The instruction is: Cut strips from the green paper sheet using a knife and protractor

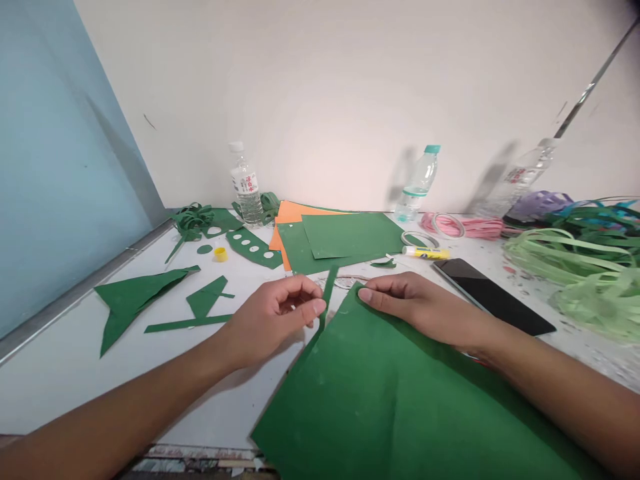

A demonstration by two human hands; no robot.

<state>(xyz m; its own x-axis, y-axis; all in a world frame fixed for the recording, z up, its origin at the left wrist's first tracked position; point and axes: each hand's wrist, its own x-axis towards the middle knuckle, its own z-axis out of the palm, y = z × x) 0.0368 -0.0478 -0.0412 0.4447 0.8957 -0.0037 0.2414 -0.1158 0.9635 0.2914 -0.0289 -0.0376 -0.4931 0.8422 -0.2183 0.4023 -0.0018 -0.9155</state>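
A large sheet of green paper [360, 387] fills the lower middle of the view, hanging over the table's near edge. My right hand [413, 303] pinches its upper corner between thumb and fingers. With my left hand [287, 310] I grip a narrow green paper strip [329, 287] that stands up along the sheet's left edge. The strip's lower end runs behind or into that edge; whether it is still joined there I cannot tell. Left of my left hand lie another green strip [187, 324], a small cut piece [207, 298] and a larger folded green piece [133, 300].
Behind my hands are green sheets [345, 237], orange paper [305, 212], a glue stick [425, 253] and tape rolls [419, 239]. Water bottles [246, 190] stand by the wall. A phone [493, 293] and light green strips [560, 267] lie on the right.
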